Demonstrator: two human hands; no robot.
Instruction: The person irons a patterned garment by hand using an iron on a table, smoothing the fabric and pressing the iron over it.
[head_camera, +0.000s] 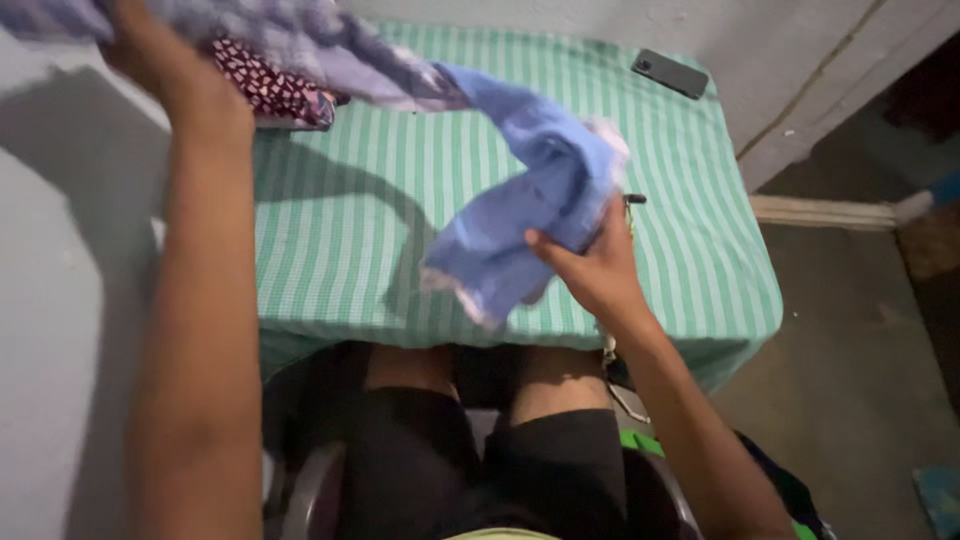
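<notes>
Blue cloth (545, 205) is hanging above the green striped table cover (370, 240), stretched between 2 hands. The right hand (592, 265) is gripping its lower bunched end. The left hand (165, 65) is clutching the upper end near a patterned dark red cloth (270, 88). A dark phone (669, 73) is lying at the far corner.

A small table (700, 250) draped in a green-and-white striped cloth (400, 220) carries 2 visible things. A dark phone (669, 73) lies flat near the cloth's far right corner. A dark patterned fabric bundle (270, 88) rests at the far left edge, well apart from the phone.
</notes>
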